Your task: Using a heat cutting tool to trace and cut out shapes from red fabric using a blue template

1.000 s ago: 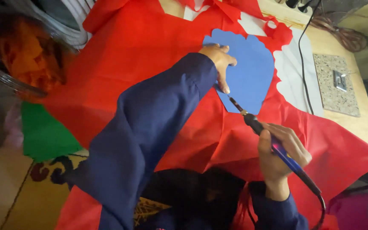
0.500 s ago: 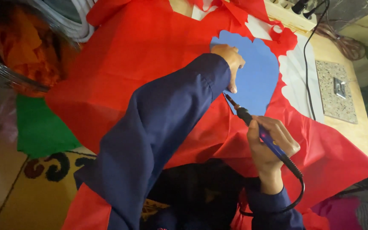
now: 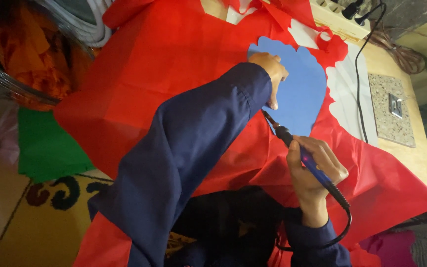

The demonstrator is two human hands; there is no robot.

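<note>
Seen from above, looking down at a person's own arms over a work surface. At the far left sits a clear rounded container with orange material inside, and below it a piece of green fabric lies on a yellow floor covering with dark curled patterns. A large sheet of red fabric spreads across the middle of the view, creased and folded. The left arm, in a dark blue sleeve, reaches diagonally up across the red fabric; the left hand rests with fingers curled downward, pressing on the edge of a blue scalloped shape that lies against the red fabric. It holds nothing, only pressing flat. Just below that hand, the thin metal tip of a blue, pen-like electric tool points toward the edge where the blue shape meets the red fabric. The right hand is wrapped closed around the tool's handle, like gripping a thick pen, and a black cord loops away from the tool's back end. To the right of the blue shape is white scalloped material. A thin black cable runs down from a pale power strip at the top edge. At the far right, a speckled stone tile lies on the wooden table.
</note>
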